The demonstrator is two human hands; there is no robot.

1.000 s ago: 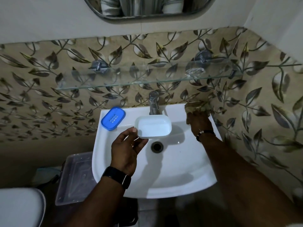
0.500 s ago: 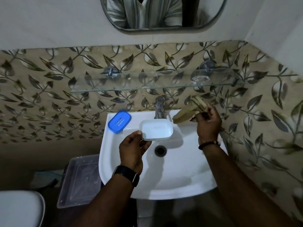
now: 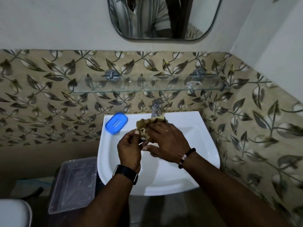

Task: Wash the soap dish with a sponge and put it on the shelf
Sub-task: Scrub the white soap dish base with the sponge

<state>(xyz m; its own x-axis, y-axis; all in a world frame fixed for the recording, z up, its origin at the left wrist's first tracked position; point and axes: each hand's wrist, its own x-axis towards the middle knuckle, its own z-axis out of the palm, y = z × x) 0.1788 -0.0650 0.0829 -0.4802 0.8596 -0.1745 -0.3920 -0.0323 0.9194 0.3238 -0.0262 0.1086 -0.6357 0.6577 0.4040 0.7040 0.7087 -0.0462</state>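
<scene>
My left hand (image 3: pixel 129 149) is curled over the white sink basin (image 3: pixel 193 145) and holds the white soap dish, which is almost wholly hidden between my two hands. With my right hand (image 3: pixel 165 142) I grip a worn brown sponge (image 3: pixel 145 126) and press it onto the dish from above. A blue soap dish part (image 3: pixel 116 122) lies on the sink's back left rim. The glass shelf (image 3: pixel 131 90) runs along the tiled wall above the tap (image 3: pixel 156 108).
A mirror (image 3: pixel 164 17) hangs above the shelf. A clear plastic box (image 3: pixel 72 184) stands on the floor left of the sink, with a white toilet edge (image 3: pixel 13 212) at the bottom left. A small clear object (image 3: pixel 192 84) lies on the shelf's right end.
My right hand picked the sponge up from the sink's back right corner and brought it left onto the dish. The left hand kept holding the dish over the basin.
</scene>
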